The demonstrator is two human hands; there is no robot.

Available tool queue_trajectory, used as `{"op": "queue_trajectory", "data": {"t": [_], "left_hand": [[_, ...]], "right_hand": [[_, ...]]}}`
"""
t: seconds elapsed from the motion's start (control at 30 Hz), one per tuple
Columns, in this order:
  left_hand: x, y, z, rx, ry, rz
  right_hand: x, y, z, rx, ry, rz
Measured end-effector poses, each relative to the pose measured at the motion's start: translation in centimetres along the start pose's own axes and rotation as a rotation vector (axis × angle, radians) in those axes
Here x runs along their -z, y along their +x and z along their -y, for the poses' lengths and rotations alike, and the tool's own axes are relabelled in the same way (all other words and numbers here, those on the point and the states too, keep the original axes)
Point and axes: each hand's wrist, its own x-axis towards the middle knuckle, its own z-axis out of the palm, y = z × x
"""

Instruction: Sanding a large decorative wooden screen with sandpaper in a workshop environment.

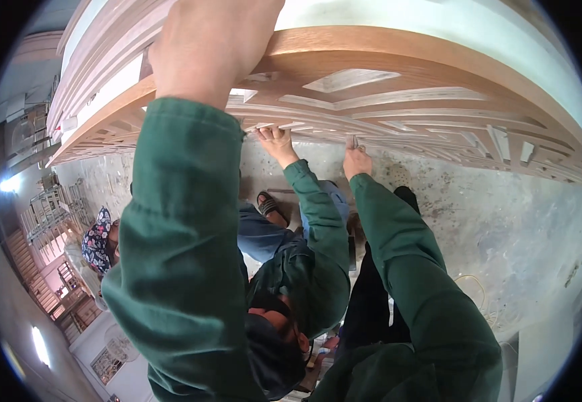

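Observation:
A large carved wooden lattice panel (431,63) stretches across the upper view, its angular openwork partly pale. My left hand (210,50) lies over the panel's top rail at the upper left; its fingers are hidden from me. Lower down, my right hand (358,161) is closed close against the face of the panel. Something small and narrow shows at its fingertips, too small to name. Between my arms a co-worker's hand (277,145) touches the panel's lower part with bent fingers.
The co-worker, in a dark cap (274,355) and green sleeves, crouches below between my arms. Another person in a flowered cap (97,241) is at the left. More pale moulded panels (107,47) stand behind the top rail. The concrete floor (485,221) is speckled and stained.

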Motion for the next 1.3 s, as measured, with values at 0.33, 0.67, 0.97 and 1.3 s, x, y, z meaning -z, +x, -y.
{"op": "queue_trajectory", "data": {"t": [0.33,0.67,0.97,1.3], "left_hand": [[-2.4,1.0,1.0,0.385,0.106,-0.022],[0.5,-4.5,-0.3,0.358,-0.477,-0.660],[-13.9,-20.7,-23.5,0.478,-0.781,-0.416],[17.7,-23.6,-24.8,0.104,-1.061,-0.107]], "right_hand": [[5.6,-1.2,-3.9,0.020,0.052,0.065],[26.0,-22.1,-14.6,0.360,0.241,-0.078],[50.6,-14.8,-18.4,0.416,0.376,-0.435],[54.4,-0.6,-18.9,0.593,-0.007,-0.418]]}}
